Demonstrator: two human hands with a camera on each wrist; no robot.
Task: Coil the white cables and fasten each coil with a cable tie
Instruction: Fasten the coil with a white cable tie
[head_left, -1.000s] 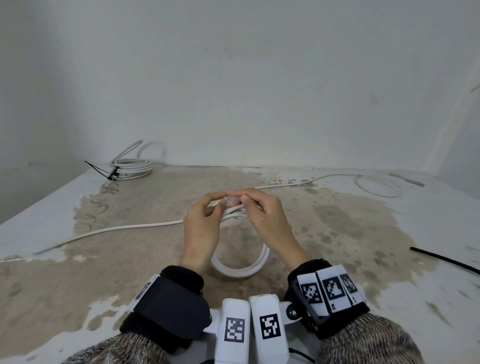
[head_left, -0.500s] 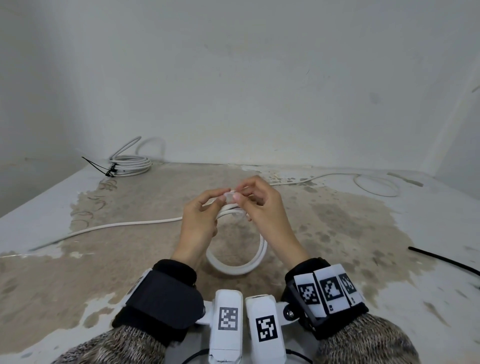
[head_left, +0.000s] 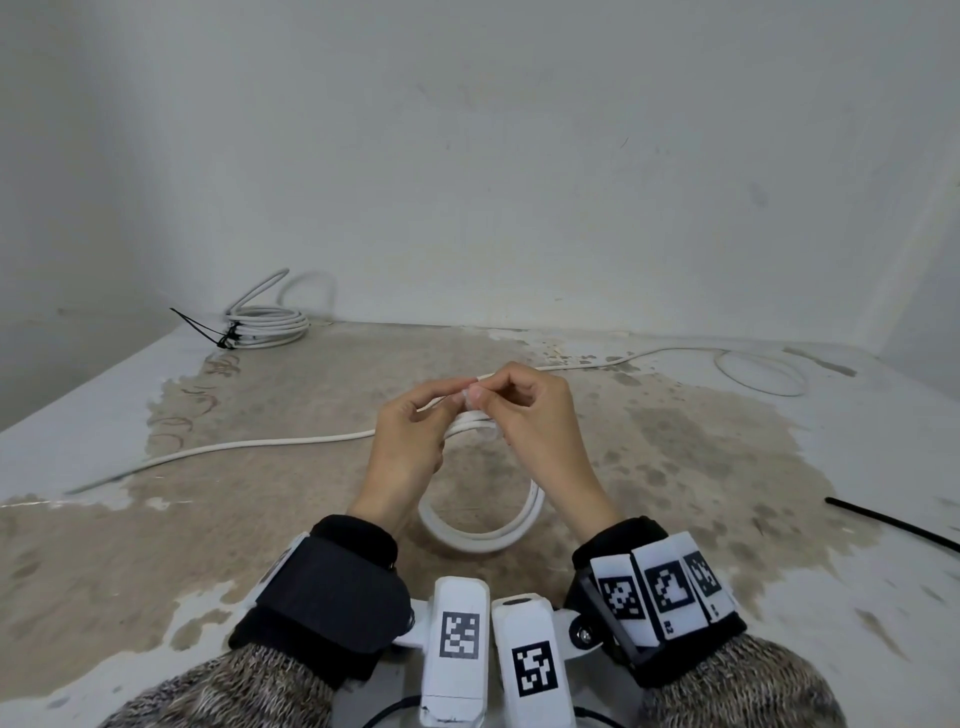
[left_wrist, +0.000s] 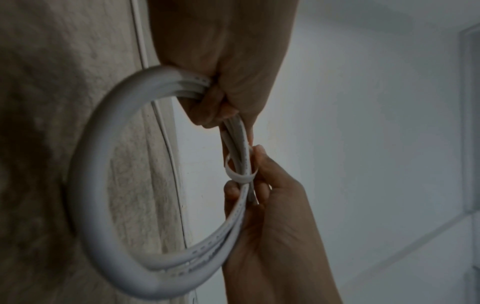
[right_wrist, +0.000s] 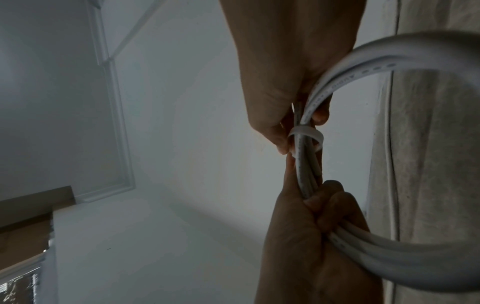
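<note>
A small white cable coil (head_left: 483, 540) hangs above the table between both hands. My left hand (head_left: 452, 402) grips the bunched strands at the top of the coil (left_wrist: 85, 185), fingers curled round them. My right hand (head_left: 480, 400) pinches a white cable tie (left_wrist: 239, 174) that loops loosely round the strands. In the right wrist view the cable tie (right_wrist: 306, 133) circles the strands just below my right fingertips (right_wrist: 283, 144), and my left hand (right_wrist: 311, 226) clasps the coil (right_wrist: 415, 273) lower down.
A tied white coil (head_left: 267, 327) with a black tie (head_left: 208, 332) lies at the back left by the wall. A loose white cable (head_left: 260, 446) runs across the stained table (head_left: 156, 545) to a thin loop (head_left: 758, 371). A black cable tie (head_left: 893, 525) lies at the right.
Both hands have stayed together on the coil. The fingers have shifted slightly on the tie, and the coil hangs in about the same place.
</note>
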